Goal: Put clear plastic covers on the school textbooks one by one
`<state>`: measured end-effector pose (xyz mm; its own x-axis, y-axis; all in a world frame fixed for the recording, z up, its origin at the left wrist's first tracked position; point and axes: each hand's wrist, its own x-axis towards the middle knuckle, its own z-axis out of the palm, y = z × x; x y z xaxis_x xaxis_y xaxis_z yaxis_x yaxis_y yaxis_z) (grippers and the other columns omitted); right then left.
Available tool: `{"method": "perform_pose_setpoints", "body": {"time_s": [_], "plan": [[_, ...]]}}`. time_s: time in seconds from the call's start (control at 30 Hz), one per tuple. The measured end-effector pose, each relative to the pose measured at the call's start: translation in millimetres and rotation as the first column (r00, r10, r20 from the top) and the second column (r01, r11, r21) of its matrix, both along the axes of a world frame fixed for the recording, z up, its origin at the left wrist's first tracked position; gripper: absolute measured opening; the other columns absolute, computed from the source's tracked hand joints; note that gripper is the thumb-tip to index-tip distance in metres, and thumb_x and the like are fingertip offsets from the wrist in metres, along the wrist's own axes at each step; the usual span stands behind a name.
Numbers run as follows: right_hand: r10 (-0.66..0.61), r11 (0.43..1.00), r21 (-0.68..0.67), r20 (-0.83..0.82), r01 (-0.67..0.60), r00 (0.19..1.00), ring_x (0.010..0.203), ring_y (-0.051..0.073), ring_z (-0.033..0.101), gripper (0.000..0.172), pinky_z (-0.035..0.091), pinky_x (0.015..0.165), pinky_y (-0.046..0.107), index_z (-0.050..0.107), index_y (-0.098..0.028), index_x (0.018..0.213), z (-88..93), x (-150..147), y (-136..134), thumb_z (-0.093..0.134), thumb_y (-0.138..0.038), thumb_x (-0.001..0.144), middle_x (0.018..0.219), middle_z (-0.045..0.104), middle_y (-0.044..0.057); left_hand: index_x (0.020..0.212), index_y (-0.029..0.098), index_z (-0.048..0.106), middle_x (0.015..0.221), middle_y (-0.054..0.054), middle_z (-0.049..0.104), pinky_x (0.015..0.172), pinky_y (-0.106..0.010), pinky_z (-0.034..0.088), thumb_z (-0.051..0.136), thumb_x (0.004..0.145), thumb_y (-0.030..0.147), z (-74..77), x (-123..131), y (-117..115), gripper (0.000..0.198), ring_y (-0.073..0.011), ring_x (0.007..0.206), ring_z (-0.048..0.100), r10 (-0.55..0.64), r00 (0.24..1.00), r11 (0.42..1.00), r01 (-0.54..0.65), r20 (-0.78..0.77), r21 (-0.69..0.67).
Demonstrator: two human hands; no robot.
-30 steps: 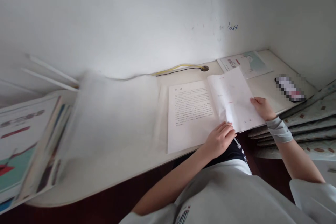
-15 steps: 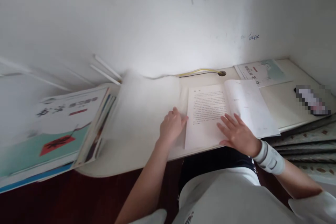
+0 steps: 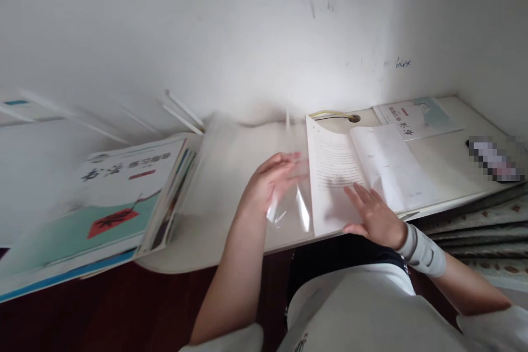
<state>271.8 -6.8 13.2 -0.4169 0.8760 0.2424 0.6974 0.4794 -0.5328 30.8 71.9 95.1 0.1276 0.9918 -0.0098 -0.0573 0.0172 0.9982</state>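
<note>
An open book (image 3: pixel 336 168) with printed pages lies on the white desk (image 3: pixel 223 247) in front of me. My right hand (image 3: pixel 369 214) rests flat on its left page with the fingers spread. My left hand (image 3: pixel 268 184), blurred by motion, is just left of the book, its fingers curled on the edge of a clear plastic cover (image 3: pixel 295 206). The cover is lifted off the desk and stretches left as a hazy sheet. The book's left page stands up a little at its outer edge.
A stack of large books (image 3: pixel 124 192) with a teal and white cover lies at the left. A thin booklet (image 3: pixel 416 118) sits at the back right, near a yellow cable (image 3: pixel 334 114) and a pixelated object (image 3: pixel 495 157). Patterned fabric (image 3: pixel 474 220) lies at the right. The wall is close behind.
My left hand left the book's lower edge, went to the clear cover and raised its edge. My right hand moved from the right page to press flat on the left page.
</note>
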Motion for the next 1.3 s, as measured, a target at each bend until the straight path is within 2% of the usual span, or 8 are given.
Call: {"method": "perform_pose_setpoints", "body": {"time_s": [0.17, 0.37, 0.67, 0.83, 0.93, 1.0, 1.13, 1.3], "plan": [[-0.044, 0.966, -0.239, -0.518, -0.095, 0.854, 0.127, 0.024, 0.042, 0.07, 0.039, 0.103, 0.044, 0.02, -0.018, 0.145, 59.7, 13, 18, 0.022, -0.061, 0.089, 0.14, 0.043, 0.013, 0.085, 0.018, 0.055, 0.118, -0.008, 0.06, 0.079, -0.054, 0.051, 0.047, 0.085, 0.034, 37.9, 56, 1, 0.017, -0.0307, 0.109, 0.058, -0.303, 0.951, 0.936, 0.283, 0.068, 0.209], [-0.28, 0.863, -0.478, -0.719, -0.161, 0.636, 0.108, 0.026, 0.059, 0.049, 0.052, 0.086, 0.042, 0.048, -0.024, 0.127, 112.4, 42, 32, 0.045, -0.049, 0.085, 0.12, 0.061, 0.006, 0.097, 0.02, 0.055, 0.118, -0.007, 0.059, 0.073, -0.05, 0.054, 0.027, 0.095, 0.039, 49.6, 85, 6, 0.033, -0.0291, 0.11, 0.057, -0.311, 0.929, 0.83, 0.367, -0.198, 0.42], [-0.528, 0.693, -0.698, -0.662, -0.18, 0.532, 0.095, 0.028, 0.065, 0.045, 0.053, 0.081, 0.046, 0.055, -0.018, 0.115, 59.2, 110, 44, 0.057, -0.022, 0.07, 0.111, 0.066, 0.009, 0.077, 0.024, 0.057, 0.114, -0.003, 0.064, 0.077, -0.053, 0.053, 0.049, 0.081, 0.051, 12.5, -49, -26, 0.029, -0.03, 0.107, 0.057, 0.135, 0.98, 0.981, -0.112, -0.146, 0.157], [-0.595, 0.664, -0.728, -0.652, -0.17, 0.469, 0.097, 0.025, 0.064, 0.04, 0.052, 0.085, 0.042, 0.057, -0.02, 0.11, 31.5, 130, 40, 0.058, -0.021, 0.07, 0.112, 0.066, 0.008, 0.071, 0.021, 0.053, 0.087, -0.003, 0.069, 0.079, -0.057, 0.051, 0.061, 0.071, 0.054, -18.1, -124, -40, 0.033, -0.0292, 0.093, 0.062, 0.403, 0.693, 0.91, -0.377, -0.598, 0.176], [-0.607, 0.637, -0.743, -0.648, -0.205, 0.459, 0.093, 0.023, 0.065, 0.04, 0.053, 0.083, 0.039, 0.058, -0.019, 0.109, 20.8, 125, 37, 0.062, -0.021, 0.069, 0.111, 0.066, 0.008, 0.095, 0.018, 0.057, 0.111, -0.015, 0.062, 0.093, -0.067, 0.036, 0.06, 0.072, 0.044, -20.7, -112, -48, 0.035, -0.038, 0.113, 0.05, 0.587, 0.297, 0.8, -0.356, -0.754, 0.483], [-0.623, 0.633, -0.744, -0.654, -0.214, 0.429, 0.09, 0.021, 0.066, 0.042, 0.053, 0.081, 0.037, 0.057, -0.018, 0.109, 17.2, 116, 36, 0.065, -0.021, 0.068, 0.107, 0.068, 0.007, 0.111, 0.013, 0.052, 0.123, -0.02, 0.054, 0.099, -0.06, 0.034, 0.05, 0.081, 0.035, -23.5, -80, -50, 0.038, -0.0354, 0.121, 0.045, 0.658, 0.193, 0.752, -0.141, -0.728, 0.644], [-0.644, 0.646, -0.734, -0.671, -0.21, 0.368, 0.084, 0.021, 0.067, 0.045, 0.053, 0.081, 0.038, 0.057, -0.019, 0.107, 13.6, 89, 41, 0.069, -0.018, 0.063, 0.097, 0.071, 0.005, 0.12, 0.015, 0.048, 0.129, -0.016, 0.052, 0.1, -0.043, 0.042, 0.033, 0.092, 0.033, -49.9, -2, -41, 0.037, -0.0239, 0.121, 0.048, 0.341, 0.466, 0.809, 0.296, -0.817, 0.507], [-0.62, 0.666, -0.707, -0.702, -0.239, 0.351, 0.087, 0.022, 0.066, 0.037, 0.053, 0.083, 0.037, 0.063, -0.017, 0.096, 4.3, 68, 45, 0.071, -0.02, 0.06, 0.097, 0.071, 0.006, 0.133, 0.009, 0.037, 0.138, -0.02, 0.043, 0.103, -0.043, 0.039, 0.024, 0.095, 0.04, -99.2, 35, -26, 0.05, -0.0253, 0.128, 0.041, 0.205, 0.489, 0.901, 0.245, -0.848, 0.359]]}}
